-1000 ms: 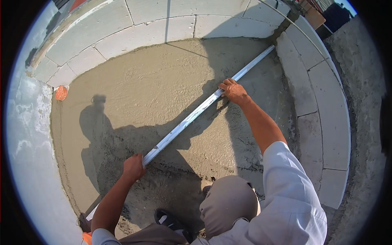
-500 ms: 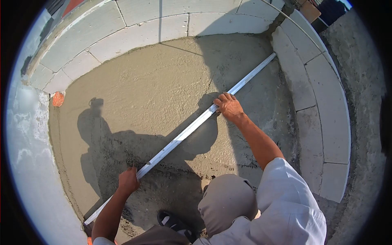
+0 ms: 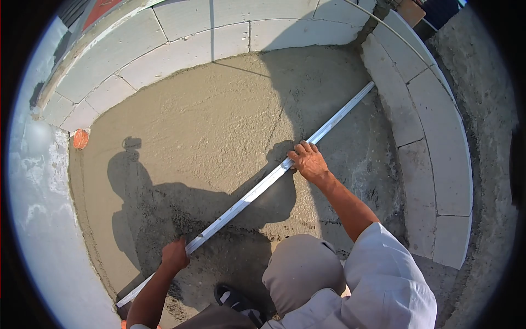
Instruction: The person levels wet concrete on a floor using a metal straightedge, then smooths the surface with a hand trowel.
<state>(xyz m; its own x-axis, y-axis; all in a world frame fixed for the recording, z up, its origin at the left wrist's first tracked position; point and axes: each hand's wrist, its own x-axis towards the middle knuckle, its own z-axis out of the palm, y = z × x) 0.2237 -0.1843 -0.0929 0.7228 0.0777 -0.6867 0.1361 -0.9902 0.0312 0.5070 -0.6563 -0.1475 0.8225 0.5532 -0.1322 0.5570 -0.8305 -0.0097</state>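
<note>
A long metal screed bar point(image 3: 246, 201) lies diagonally across wet grey mortar point(image 3: 181, 120), from the lower left to the block wall at the upper right. My right hand point(image 3: 308, 160) grips it past its middle, with the fingers over its far edge. My left hand point(image 3: 175, 255) is closed around the bar nearer its lower-left end; that hand's fingertips are partly hidden. Beyond the bar the mortar looks fairly even with a slightly grainy surface. Closer to my legs it is darker and rougher.
Pale block walls point(image 3: 181, 53) curve along the back, and another block wall point(image 3: 438, 148) stands at right. A whitish wall point(image 3: 41, 203) bounds the left, with an orange pipe end point(image 3: 80, 139) at its corner. My sandalled foot point(image 3: 235, 300) stands on the rough mortar. A thin cable point(image 3: 397, 35) crosses the upper right.
The screed bar has moved a little toward my body, with both hands still gripping it. Its far end now meets the right wall slightly lower.
</note>
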